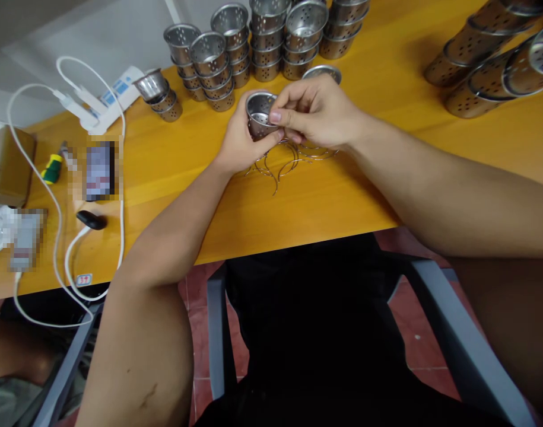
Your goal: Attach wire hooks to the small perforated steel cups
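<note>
A perforated metal cup [261, 112] is held above the table, its open top tilted toward me. My left hand [242, 133] is wrapped round its left side, with the thumb across the lower front. The thumb and fingers of my right hand [313, 112] are pinched together at the cup's right rim; whatever they grip there, rim or thin wire, is too small to tell. Under both hands, several thin curved metal wires [282, 163] lie loosely on the yellow table [253, 219]. Just behind my right hand is another round metal piece [322, 72], partly hidden.
Stacked perforated cups [266, 53] stand along the back, with a shorter stack [167, 104] at left and leaning stacks [489, 65] at right. A power strip [117, 98], white cables, a screwdriver [52, 169], a black object [91, 219] and blurred items occupy the left.
</note>
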`<control>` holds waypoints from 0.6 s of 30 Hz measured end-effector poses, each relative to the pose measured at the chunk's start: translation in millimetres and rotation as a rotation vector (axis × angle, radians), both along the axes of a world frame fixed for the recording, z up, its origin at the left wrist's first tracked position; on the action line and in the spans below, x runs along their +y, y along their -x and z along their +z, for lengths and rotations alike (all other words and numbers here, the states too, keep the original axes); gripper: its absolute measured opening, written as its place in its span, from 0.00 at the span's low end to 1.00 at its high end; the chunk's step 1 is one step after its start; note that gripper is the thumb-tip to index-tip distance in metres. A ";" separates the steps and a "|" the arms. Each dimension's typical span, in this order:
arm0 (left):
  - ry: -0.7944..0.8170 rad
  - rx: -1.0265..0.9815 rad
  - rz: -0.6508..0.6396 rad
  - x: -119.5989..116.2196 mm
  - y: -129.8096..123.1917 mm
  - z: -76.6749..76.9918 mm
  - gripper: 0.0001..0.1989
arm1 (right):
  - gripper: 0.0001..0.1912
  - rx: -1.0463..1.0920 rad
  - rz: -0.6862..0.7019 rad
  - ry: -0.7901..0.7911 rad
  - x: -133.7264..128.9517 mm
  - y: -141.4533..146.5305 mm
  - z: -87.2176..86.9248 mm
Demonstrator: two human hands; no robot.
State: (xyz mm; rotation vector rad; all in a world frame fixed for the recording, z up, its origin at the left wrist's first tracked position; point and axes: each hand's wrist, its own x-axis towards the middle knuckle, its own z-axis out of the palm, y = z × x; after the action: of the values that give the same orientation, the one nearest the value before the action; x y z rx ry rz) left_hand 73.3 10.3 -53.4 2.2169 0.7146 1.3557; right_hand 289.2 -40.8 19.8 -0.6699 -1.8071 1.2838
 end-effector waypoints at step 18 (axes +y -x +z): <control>0.026 -0.050 0.033 4.9 0.3 -5.5 0.35 | 0.25 -0.075 -0.176 -0.220 -0.5 -6.8 3.1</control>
State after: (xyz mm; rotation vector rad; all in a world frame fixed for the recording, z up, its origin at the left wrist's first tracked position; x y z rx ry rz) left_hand 73.0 15.2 -58.9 2.1524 0.7501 1.4043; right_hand 296.0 -41.4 22.9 -0.7431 -1.8707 0.9398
